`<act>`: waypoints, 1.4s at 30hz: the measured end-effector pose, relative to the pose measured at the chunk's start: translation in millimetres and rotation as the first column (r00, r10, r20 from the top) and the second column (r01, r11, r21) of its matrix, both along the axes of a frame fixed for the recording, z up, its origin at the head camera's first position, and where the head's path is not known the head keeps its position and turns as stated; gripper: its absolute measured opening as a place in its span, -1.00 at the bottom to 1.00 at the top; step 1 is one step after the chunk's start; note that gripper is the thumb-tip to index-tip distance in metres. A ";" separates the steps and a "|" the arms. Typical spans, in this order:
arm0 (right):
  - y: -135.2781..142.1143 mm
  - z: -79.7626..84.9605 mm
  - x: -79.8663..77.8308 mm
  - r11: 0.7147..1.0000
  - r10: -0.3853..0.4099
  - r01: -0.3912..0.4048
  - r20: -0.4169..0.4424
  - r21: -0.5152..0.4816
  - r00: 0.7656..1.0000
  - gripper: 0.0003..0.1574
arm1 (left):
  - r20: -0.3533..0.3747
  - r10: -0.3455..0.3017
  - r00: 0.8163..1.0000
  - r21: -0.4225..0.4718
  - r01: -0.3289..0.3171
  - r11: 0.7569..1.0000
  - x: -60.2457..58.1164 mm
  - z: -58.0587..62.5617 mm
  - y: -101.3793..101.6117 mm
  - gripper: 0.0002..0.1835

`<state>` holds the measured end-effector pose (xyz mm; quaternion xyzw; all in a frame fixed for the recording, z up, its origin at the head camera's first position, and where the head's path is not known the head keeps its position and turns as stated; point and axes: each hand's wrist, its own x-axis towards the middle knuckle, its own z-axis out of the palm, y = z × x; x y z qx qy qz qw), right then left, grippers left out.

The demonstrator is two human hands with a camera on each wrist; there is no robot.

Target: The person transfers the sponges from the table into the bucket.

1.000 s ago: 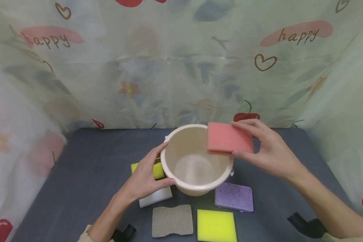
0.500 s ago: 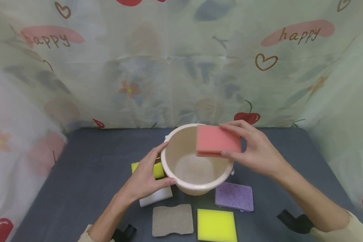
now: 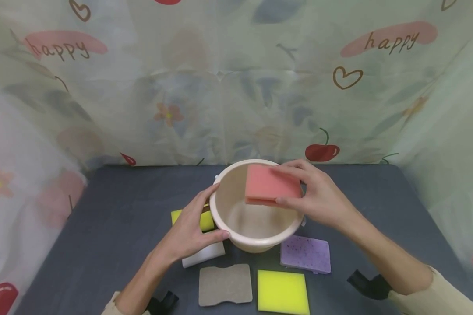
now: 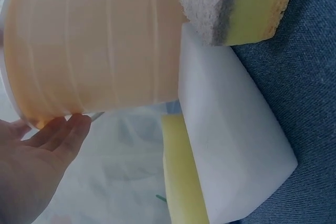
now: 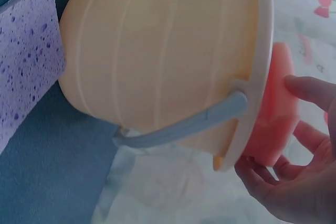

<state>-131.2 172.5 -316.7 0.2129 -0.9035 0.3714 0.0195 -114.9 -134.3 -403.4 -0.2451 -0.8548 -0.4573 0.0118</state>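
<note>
A cream bucket (image 3: 256, 241) with a pale handle (image 5: 184, 127) stands on the dark table. My left hand (image 3: 189, 227) grips its left rim, thumb at the front and fingers around the outer side; the left wrist view shows those fingers (image 4: 68, 132) against the wall. Over the bucket's mouth, my right hand (image 3: 319, 192) pinches a pink sponge (image 3: 272, 183) between thumb and fingers. In the right wrist view this sponge (image 5: 275, 106) is right at the rim, partly hidden behind it.
A purple sponge (image 3: 305, 254), a flat yellow sponge (image 3: 283, 292) and a grey-brown notched sponge (image 3: 225, 285) lie in front of the bucket. A white sponge block (image 3: 205, 254) and another yellow sponge (image 3: 206, 222) lie left, partly behind my left hand. Patterned curtains (image 3: 220, 87) enclose the table.
My right hand has moved left with the pink sponge, from over the bucket's right rim to farther over its mouth. The left hand keeps its hold on the rim.
</note>
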 end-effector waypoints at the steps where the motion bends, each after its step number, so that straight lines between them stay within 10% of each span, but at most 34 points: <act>1: -1.4 -0.9 -0.2 1.000 -0.001 0.001 0.006 0.003 1.000 -0.24 | 0.001 0.000 1.000 0.000 0.000 1.000 0.0 -0.2 0.0 0.10; 42: -54.5 -17.9 -13.7 0.975 -0.103 0.073 0.138 0.208 0.985 -0.19 | -0.020 -0.030 0.999 0.015 0.030 0.999 -0.4 -4.7 -1.1 0.10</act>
